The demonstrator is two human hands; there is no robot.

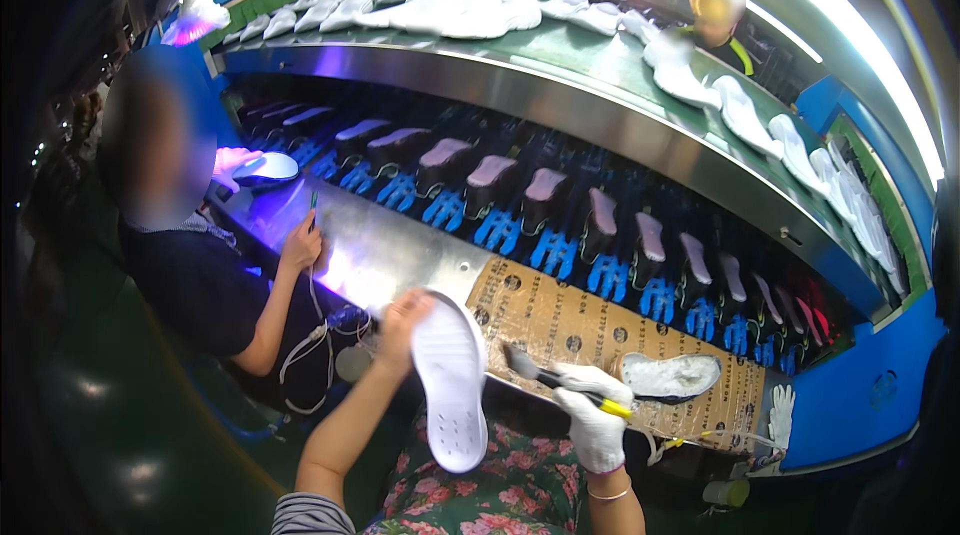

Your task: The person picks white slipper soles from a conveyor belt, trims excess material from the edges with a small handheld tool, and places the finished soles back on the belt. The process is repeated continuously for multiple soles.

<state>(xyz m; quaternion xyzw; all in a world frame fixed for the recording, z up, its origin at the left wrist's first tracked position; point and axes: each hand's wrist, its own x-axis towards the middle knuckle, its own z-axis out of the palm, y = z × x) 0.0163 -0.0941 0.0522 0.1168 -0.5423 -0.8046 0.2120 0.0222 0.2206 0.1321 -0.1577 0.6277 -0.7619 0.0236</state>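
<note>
My bare left hand [405, 325] grips a white shoe sole [450, 390] by its upper left edge. The sole hangs upright in front of me, its ribbed face with small holes turned toward me. In my right hand [595, 425], which wears a white knitted glove, is a brush [560, 380] with a dark handle wrapped in yellow. The brush's bristle end points left, toward the sole, and stays apart from it. Beyond my right hand, a sole-shaped piece [670, 375] with a whitish, crusted inside and a dark rim lies on the cardboard.
Printed cardboard [560, 310] covers the right part of the metal bench [385, 225]. Behind it runs a row of shoe lasts [545, 190] on blue holders. White soles [680, 75] line the green conveyor above. At left, a co-worker [200, 265] holds a green-tipped tool. A spare glove [782, 415] lies right.
</note>
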